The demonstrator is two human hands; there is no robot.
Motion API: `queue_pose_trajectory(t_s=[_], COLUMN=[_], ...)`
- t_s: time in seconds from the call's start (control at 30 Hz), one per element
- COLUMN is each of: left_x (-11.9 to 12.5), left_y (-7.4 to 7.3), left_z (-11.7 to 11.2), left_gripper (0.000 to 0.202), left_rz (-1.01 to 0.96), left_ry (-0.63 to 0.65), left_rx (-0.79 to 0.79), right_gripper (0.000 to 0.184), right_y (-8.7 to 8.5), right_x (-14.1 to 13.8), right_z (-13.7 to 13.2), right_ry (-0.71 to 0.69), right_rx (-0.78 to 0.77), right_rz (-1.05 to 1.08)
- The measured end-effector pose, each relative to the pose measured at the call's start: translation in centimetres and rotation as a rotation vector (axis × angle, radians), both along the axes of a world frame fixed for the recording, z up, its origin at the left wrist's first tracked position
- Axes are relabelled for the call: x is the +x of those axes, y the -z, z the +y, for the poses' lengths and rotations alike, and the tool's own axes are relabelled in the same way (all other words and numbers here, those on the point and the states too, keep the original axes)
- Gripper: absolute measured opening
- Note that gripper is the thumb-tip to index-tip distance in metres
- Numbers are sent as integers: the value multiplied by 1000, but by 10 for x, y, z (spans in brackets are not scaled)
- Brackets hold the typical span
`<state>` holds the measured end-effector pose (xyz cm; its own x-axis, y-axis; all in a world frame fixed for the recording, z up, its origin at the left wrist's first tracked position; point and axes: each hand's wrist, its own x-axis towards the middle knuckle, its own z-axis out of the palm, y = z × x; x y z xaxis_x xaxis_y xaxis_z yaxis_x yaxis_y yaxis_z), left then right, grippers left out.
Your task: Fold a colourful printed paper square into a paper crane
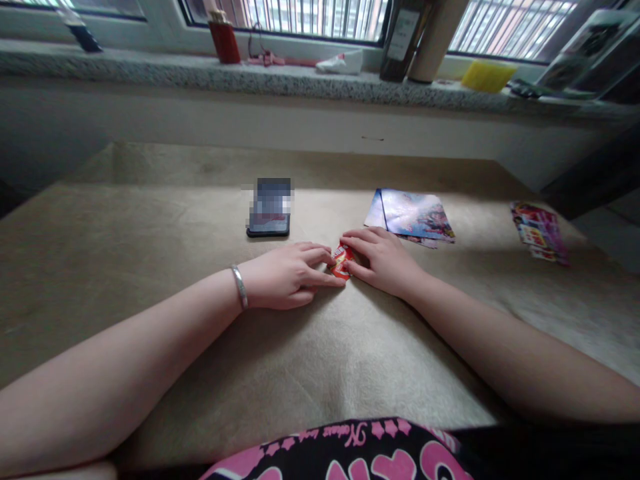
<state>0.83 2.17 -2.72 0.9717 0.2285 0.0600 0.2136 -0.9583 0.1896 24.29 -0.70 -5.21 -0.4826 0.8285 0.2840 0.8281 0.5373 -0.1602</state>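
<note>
A small red piece of printed paper or wrapper (341, 260), with yellow and white marks, lies on the table between my hands. My left hand (295, 273), with a silver bracelet (239, 287) at the wrist, presses its fingertips and thumb on the left edge of the piece. From the other side, my right hand (383, 260) grips it between thumb and fingers. Part of the red piece is hidden under the fingertips. Just beyond my right hand lie glossy printed sheets (417, 212), overlapping each other.
A dark phone (270, 208) lies beyond my left hand. Several colourful printed wrappers or cards (539, 230) are fanned out at the right. Along the stone windowsill (165, 75) stand a red container (223, 40), a tall dark box (401, 40) and a yellow block (488, 77).
</note>
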Motion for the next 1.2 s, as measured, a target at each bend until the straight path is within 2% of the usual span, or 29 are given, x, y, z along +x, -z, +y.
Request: queue_pose_trajectory(t_s=[0.17,0.3,0.4,0.47,0.5,0.83,1.03,1.13,1.2], left_x=[0,-1,-1,-1,-2,-2,-3,-4,-4], left_y=[-4,-3,-1,-1,-1,-4,-2,0,2], left_z=[-2,-2,-2,-1,-1,0,-2,-2,-1], left_gripper=[58,59,57,56,57,65,60,48,43], left_rz=[36,-7,-29,-26,-24,18,-21,-57,-76], left_ry=[-33,-34,-20,-22,-25,-33,-34,-66,-78], left_rx=[-28,-13,-4,-3,-4,-37,-1,25,40], right_gripper=[51,53,32,27,27,41,54,47,33], right_y=[2,2,-3,-5,-6,-4,-1,0,-1], right_x=[-3,1,3,3,3,-1,0,3,5], right_z=[0,0,-3,-5,-6,-5,-1,-1,-2], right_ry=[57,98,-73,-221,-242,-61,20,-26,-157], right_rx=[-1,43,111,96,93,10,-7,62,101], right_rz=[-110,-53,16,26,31,-85,-138,-43,25])
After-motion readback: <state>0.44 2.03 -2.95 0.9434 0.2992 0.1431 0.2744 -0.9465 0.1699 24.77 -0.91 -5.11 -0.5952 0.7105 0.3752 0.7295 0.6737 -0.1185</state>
